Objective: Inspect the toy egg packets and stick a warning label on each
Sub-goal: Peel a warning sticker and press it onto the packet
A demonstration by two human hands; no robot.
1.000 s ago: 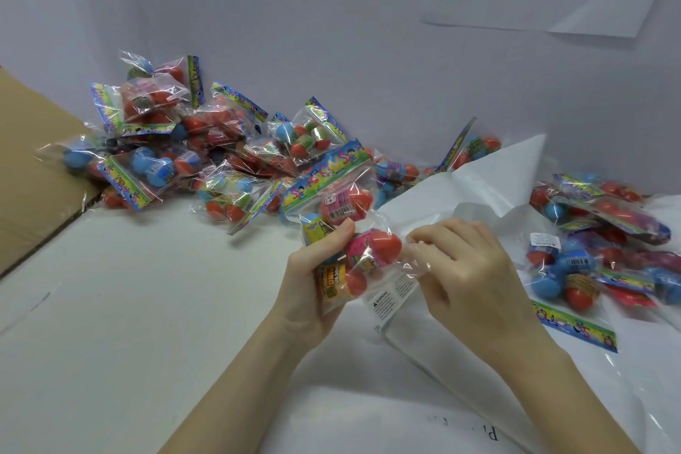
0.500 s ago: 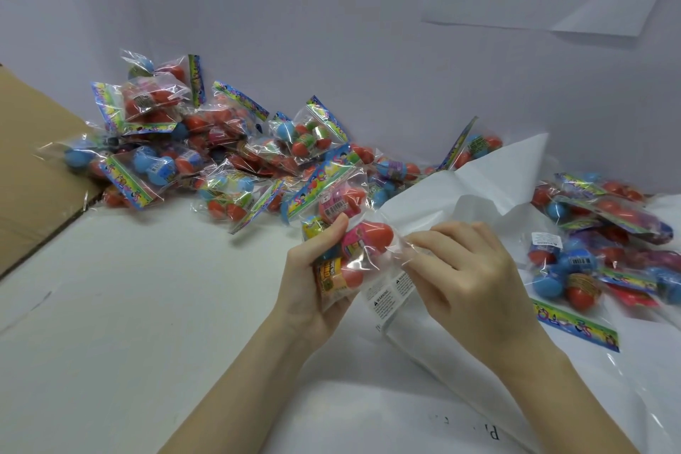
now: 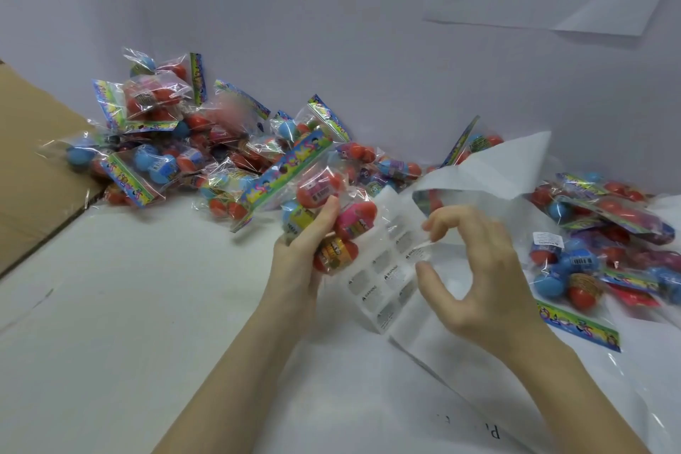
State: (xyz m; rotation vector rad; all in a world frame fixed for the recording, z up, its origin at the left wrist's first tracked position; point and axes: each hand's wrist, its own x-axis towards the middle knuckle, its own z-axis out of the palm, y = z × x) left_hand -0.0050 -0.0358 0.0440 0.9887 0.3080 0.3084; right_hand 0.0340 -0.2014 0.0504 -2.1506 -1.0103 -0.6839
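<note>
My left hand (image 3: 298,254) and right hand (image 3: 475,280) are both bare, with no gloves, rings, watch or bracelet on them. My forearms are uncovered all the way to the lower edge of the view, with no sleeve showing. My fingernails look short and plain, without polish.

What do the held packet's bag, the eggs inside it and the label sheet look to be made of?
Packet in the left hand: thin clear plastic film, glossy, judging by its crinkles and glare. Eggs: probably hard smooth plastic, bright and evenly coloured. Label sheet: likely matte white paper stickers on a backing; it curls without shine.
</note>
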